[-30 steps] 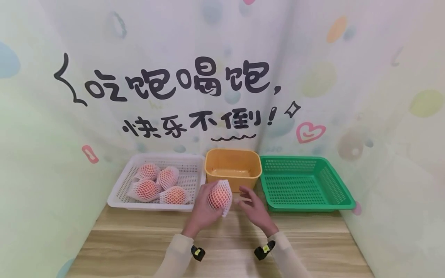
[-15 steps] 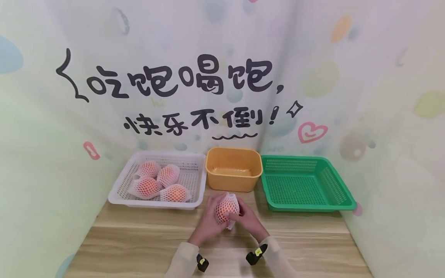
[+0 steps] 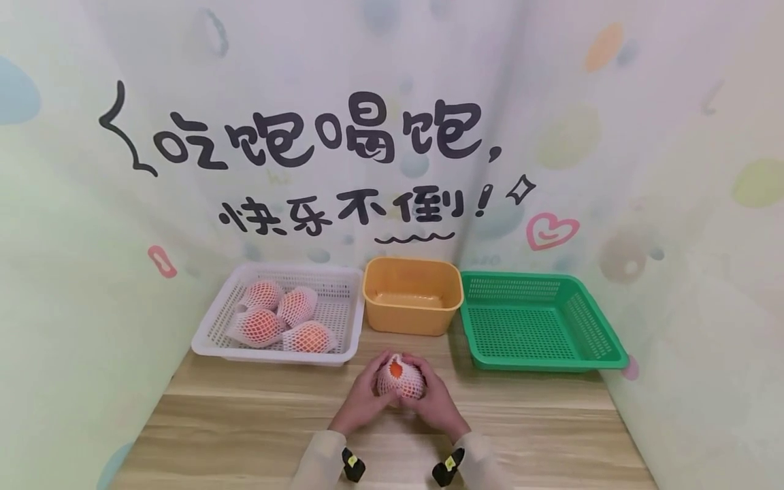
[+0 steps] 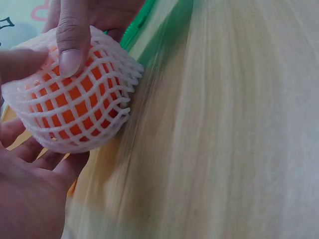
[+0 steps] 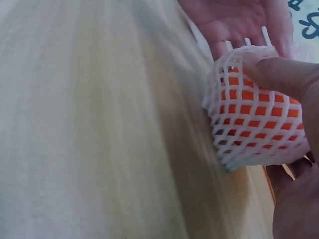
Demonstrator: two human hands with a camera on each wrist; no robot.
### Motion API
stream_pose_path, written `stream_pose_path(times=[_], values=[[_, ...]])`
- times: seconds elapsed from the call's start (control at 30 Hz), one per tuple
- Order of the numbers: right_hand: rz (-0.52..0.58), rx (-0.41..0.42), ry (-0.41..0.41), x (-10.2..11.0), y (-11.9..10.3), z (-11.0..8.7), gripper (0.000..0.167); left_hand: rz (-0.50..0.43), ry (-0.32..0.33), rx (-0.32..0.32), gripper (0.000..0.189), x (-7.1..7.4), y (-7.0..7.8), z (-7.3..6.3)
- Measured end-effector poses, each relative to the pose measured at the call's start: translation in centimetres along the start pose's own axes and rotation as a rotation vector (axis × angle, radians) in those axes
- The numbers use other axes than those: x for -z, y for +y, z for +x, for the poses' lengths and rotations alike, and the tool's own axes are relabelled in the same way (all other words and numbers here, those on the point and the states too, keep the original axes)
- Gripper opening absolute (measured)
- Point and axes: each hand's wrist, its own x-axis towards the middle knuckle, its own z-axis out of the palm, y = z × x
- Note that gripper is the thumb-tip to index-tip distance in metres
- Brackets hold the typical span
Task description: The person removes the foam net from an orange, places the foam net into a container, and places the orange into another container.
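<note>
Both hands hold one round orange-red fruit (image 3: 397,369) in a white foam net (image 3: 412,389), low over the table in front of the yellow bin. The left hand (image 3: 363,401) grips it from the left and the right hand (image 3: 439,406) from the right. In the head view bare fruit shows through the net's opening at the top. The left wrist view has both thumbs on the foam net (image 4: 75,109), with left fingers beneath it. Seen from the right wrist, the right thumb presses the foam net (image 5: 254,119) near one end; the far fingertips are partly hidden.
A white basket (image 3: 275,355) with several net-wrapped fruits (image 3: 260,325) stands at the left. Behind the hands is the yellow bin (image 3: 407,320), and a green basket (image 3: 520,333) is at the right. A printed curtain wall (image 3: 367,68) encloses the wooden table (image 3: 245,422).
The left hand has brought the wrapped fruit down and towards the person. The right hand has closed in and taken hold too. The fruit has turned, so its net opening now faces up.
</note>
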Motion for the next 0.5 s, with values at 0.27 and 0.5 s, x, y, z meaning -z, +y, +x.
stream_pose_path(times=[0.27,0.5], values=[[0.106,-0.066,-0.015,0.9,-0.2,-0.4,0.068,0.025,0.046,-0.035,0.054,-0.3,-0.4,0.0],[0.058,-0.047,0.053,1.6,-0.5,-0.7,0.051,0.067,0.070,-0.064,0.048,0.0,0.0,-0.1]])
